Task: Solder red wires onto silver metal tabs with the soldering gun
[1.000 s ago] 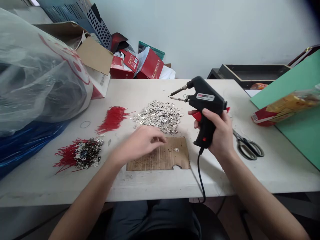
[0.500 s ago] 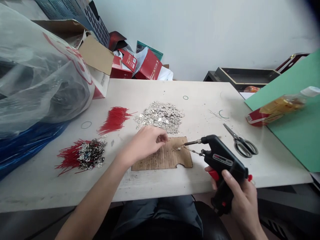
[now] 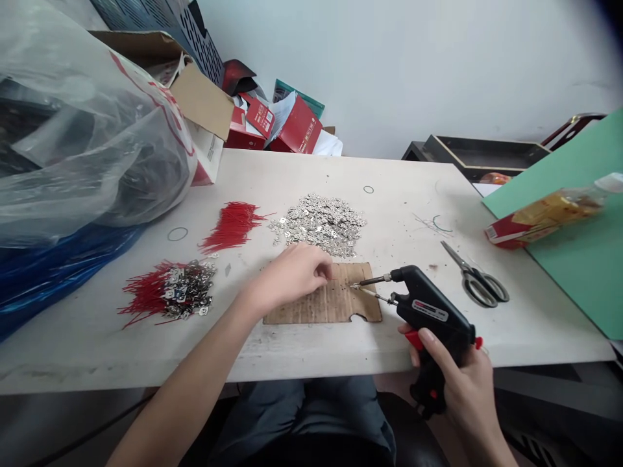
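My left hand (image 3: 302, 269) is closed in a pinch over the cardboard piece (image 3: 311, 310), with a thin red wire (image 3: 333, 279) poking out from its fingertips. My right hand (image 3: 471, 383) wraps round a black soldering gun (image 3: 431, 305), its index finger at the red trigger. The gun's tip is low over the right part of the cardboard, close to the wire's end; a small metal piece there is too small to make out clearly. Behind my left hand lies a pile of small silvery metal tabs (image 3: 324, 224). Red wires (image 3: 231, 226) lie in a bunch left of it.
Red wires with metal tabs on their ends (image 3: 187, 292) are heaped at the left. Scissors (image 3: 479, 285) lie right of the gun. A bottle (image 3: 555, 211) rests against a green board (image 3: 574, 259). A plastic bag (image 3: 97, 143) and red boxes (image 3: 296, 126) stand at the back left.
The soldering gun has come left, bringing its tip closer to the wire in my left hand. The view has shifted slightly. Both hands keep their hold.
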Available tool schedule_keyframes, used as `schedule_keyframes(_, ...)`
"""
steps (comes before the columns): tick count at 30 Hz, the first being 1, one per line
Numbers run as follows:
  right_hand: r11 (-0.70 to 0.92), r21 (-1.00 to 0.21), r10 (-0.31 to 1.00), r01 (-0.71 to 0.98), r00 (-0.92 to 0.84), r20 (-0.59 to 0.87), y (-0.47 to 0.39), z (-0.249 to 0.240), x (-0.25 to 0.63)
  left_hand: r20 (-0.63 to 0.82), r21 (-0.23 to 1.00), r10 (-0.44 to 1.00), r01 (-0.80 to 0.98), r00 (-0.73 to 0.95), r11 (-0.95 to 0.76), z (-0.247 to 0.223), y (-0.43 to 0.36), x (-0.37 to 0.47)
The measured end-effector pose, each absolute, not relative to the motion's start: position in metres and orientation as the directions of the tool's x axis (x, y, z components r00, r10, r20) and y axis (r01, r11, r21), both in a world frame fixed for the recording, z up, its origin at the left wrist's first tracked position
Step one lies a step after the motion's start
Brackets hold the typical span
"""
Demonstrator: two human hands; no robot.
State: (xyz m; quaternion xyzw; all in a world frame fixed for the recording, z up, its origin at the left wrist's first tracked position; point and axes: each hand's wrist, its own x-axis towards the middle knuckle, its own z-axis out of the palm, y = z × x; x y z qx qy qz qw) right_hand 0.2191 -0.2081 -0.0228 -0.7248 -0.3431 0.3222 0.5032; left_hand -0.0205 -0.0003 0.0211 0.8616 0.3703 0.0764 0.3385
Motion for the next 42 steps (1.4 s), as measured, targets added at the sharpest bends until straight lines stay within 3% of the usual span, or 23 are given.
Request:
schedule_keyframes(20,-0.285,-0.931,0.809,0.229,0.578,-0.105,-0.209,-0.0258,0.2167,-0.133,0.61,0.65,0.579,0.748,-0.541,0.0171,-0.0018,-0.0202)
schedule_keyframes(25,-0.3,-0.94,0.807,0.165,0.569,-0.158,-0.2084,-0.0249,0.2153,-0.133,0.592,0.647,0.583,0.751,-0.556,0.0149,-0.0021,-0.0193)
schedule_keyframes(31,-0.253,-0.946,0.815,0.203,0.571,-0.095,-0.2092,-0.0259,0.2165,-0.135,0.58,0.647,0.59,0.75,-0.562,0.0138,-0.0024,-0.018)
schedule_keyframes(42,-0.28,-0.935,0.804,0.217,0.585,-0.105,-0.2097,-0.0226,0.215,-0.152,0.572,0.657,0.608,0.739,-0.551,0.0167,-0.0046,-0.0179)
